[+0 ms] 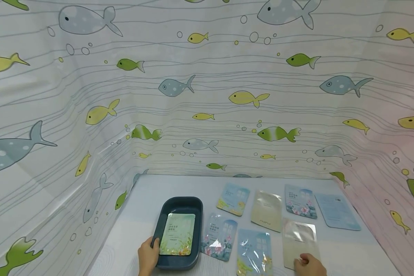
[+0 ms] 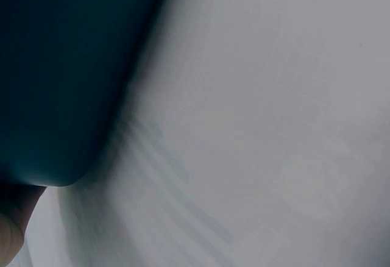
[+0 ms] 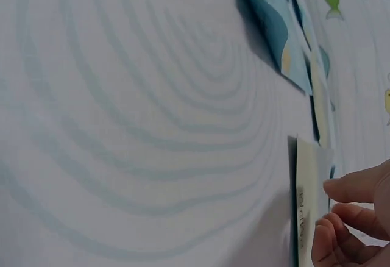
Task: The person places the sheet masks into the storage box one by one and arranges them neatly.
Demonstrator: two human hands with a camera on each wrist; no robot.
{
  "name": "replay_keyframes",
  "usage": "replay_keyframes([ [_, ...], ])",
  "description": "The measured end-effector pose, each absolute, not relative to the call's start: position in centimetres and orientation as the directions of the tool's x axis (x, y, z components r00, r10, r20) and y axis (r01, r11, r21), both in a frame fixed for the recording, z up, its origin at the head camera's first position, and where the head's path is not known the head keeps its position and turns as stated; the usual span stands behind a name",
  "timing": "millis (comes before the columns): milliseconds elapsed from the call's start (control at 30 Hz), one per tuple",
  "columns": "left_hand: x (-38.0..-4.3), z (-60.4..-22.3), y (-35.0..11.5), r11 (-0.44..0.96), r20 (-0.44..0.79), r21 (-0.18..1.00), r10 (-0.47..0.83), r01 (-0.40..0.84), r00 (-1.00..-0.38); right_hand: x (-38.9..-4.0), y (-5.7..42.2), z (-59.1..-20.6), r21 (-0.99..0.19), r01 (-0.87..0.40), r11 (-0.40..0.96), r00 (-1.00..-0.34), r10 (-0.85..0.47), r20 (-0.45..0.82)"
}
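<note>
At the left of the head view my left hand [image 1: 148, 256] grips the left wall of a dark blue tray [image 1: 199, 214], its thumb over the rim. A green floral sachet [image 1: 177, 234] lies inside, leaning toward the tray's left side. In the left wrist view the tray's outer wall [image 2: 67, 84] fills the upper left, with part of the hand [image 2: 12, 230] beneath it. Over the near end of a beige sachet [image 1: 299, 239] is my right hand [image 1: 308, 265], fingers loosely curled. The right wrist view shows its thumb and forefinger slightly apart, beside the beige sachet [image 3: 309, 200].
Several flat sachets lie right of the tray: a floral one [image 1: 220, 237] beside it, a blue-yellow one [image 1: 254, 253], another [image 1: 233, 199] behind, a beige one [image 1: 267, 211], a pink-flowered one [image 1: 300, 202], and a plain blue one [image 1: 338, 211]. A fish-patterned curtain [image 1: 207, 126] surrounds the white table [image 1: 134, 207].
</note>
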State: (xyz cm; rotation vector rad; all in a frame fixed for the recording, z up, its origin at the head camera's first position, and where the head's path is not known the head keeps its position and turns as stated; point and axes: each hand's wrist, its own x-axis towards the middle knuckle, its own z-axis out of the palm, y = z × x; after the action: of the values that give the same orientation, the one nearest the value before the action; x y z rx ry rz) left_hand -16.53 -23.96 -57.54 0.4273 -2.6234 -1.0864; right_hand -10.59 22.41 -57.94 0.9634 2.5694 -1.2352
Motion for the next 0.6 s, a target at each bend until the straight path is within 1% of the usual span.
replay_keyframes([
  [67,-16.5,-57.5,-24.0,0.682,0.145,0.714,-0.365,-0.158,-0.92,-10.6,23.0,-58.4,-0.615,0.623,0.484,-0.773,0.499,-0.391],
  [167,-16.5,-57.5,-24.0,0.679,0.145,0.717,-0.366,-0.157,-0.919,-10.8,23.9,-59.2,-0.554,0.637,0.536,-0.77,0.484,-0.416],
  [267,-16.6,-57.5,-24.0,0.674,0.14,0.721,-0.372,-0.164,-0.918,-10.9,24.5,-60.1,-0.505,0.635,0.585,-0.773,0.482,-0.413],
  [367,-16.6,-57.5,-24.0,0.672,0.144,0.723,-0.371,-0.159,-0.917,-10.9,24.6,-60.8,-0.45,0.638,0.624,-0.769,0.502,-0.394],
  [500,-16.6,-57.6,-24.0,0.678,0.167,0.721,-0.37,-0.143,-0.914,-10.9,24.4,-61.0,-0.376,0.651,0.659,-0.759,0.565,-0.324],
  [600,-16.6,-57.6,-24.0,0.677,0.166,0.722,-0.372,-0.144,-0.913,-10.7,24.3,-60.9,-0.326,0.682,0.654,-0.731,0.596,-0.333],
])
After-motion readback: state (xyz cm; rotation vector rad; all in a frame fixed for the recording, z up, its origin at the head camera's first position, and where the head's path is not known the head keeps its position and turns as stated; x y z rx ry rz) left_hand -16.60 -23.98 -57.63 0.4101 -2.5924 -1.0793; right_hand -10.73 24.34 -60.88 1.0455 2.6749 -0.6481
